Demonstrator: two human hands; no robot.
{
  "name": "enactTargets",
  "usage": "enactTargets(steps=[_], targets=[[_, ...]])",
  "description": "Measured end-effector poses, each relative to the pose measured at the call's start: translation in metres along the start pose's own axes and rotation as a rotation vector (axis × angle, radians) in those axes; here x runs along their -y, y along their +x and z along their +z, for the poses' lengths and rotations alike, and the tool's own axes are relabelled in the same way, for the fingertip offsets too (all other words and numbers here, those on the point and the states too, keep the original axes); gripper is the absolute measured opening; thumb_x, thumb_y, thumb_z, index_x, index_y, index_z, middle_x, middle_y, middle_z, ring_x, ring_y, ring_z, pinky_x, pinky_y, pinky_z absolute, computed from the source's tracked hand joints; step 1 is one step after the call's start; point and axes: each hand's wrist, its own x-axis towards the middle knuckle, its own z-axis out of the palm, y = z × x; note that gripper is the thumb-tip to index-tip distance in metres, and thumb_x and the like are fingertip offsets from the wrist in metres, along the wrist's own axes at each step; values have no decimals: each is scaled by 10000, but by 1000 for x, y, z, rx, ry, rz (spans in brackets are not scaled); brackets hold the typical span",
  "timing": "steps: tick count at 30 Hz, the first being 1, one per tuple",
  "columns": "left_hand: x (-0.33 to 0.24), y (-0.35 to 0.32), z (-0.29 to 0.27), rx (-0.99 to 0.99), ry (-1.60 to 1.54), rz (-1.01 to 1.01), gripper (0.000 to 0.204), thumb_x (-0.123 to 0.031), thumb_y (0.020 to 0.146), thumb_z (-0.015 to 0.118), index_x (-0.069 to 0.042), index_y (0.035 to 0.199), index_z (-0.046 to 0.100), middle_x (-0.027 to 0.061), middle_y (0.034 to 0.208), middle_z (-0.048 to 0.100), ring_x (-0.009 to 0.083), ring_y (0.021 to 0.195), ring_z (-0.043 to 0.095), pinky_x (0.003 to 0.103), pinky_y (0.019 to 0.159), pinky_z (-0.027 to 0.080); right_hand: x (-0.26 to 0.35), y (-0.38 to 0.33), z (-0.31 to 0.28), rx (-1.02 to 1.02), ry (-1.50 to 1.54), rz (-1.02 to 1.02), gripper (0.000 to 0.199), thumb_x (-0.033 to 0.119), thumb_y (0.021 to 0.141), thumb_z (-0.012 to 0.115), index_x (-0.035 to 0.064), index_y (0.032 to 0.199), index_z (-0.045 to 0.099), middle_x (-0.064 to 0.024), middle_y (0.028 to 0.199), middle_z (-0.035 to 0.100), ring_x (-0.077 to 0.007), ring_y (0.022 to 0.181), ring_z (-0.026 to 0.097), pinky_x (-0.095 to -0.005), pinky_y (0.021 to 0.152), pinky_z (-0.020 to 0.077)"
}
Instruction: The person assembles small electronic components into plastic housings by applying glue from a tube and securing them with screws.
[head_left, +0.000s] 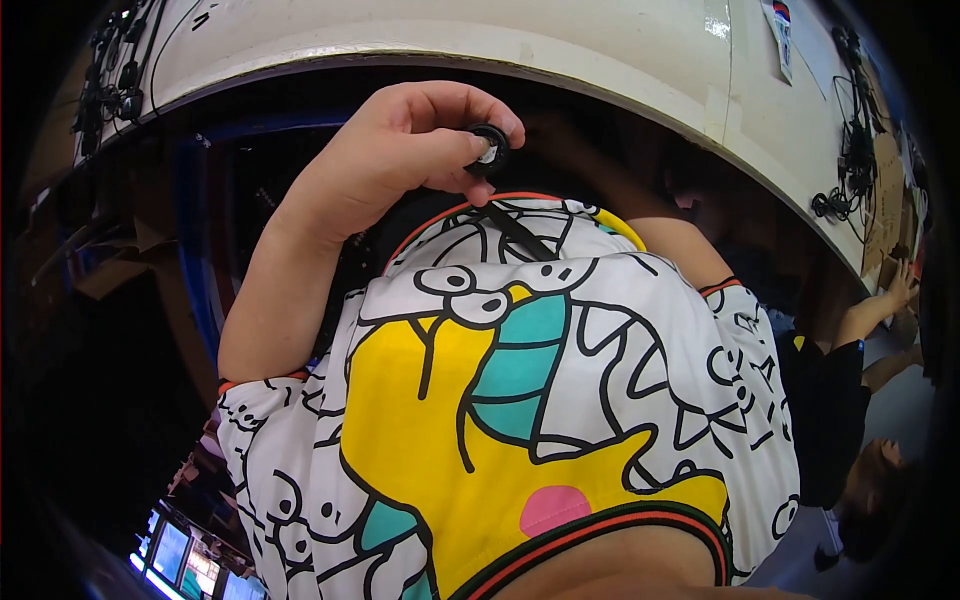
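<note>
White short-sleeved shirt [590,400]; yellow cartoon print [400,440]; orange-black collar [640,514].

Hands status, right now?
Left hand: closed, holding a small round black disc between thumb and fingers.
Right hand: lost in dark shadow, can't tell.

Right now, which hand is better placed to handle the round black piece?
The left hand, probably: it already pinches the round black piece in plain view. The right arm reaches into shadow near the white table, its hand too dim to make out.
</note>
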Motion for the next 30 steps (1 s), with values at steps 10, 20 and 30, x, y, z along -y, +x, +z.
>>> enactTargets(steps=[10,20,30], targets=[[0,10,2,25,-13,267,353,-7,769,507,33,1119,485,127,1072,538,75,638,558,255,753,496,-12,19,12,56,201,83,189,154,812,543,61,963,611,-121,950,601,-249,881,573,-324,768,456],[15,23,-4,-130,-125,792,400,-308,841,539,-48,1109,396,113,923,541,154,788,522,278,746,419,201,-60,-120,244,54,-213,184,145,779,590,32,922,617,-86,785,618,-186,705,588,-277,643,462],[-8,16,-14,-225,-68,803,497,-352,796,592,-41,1147,426,77,824,546,74,610,412,175,505,323,184,77,-212,-556,-550,-266,226,202,780,584,62,957,601,-61,838,609,-200,751,574,-297,669,449]])
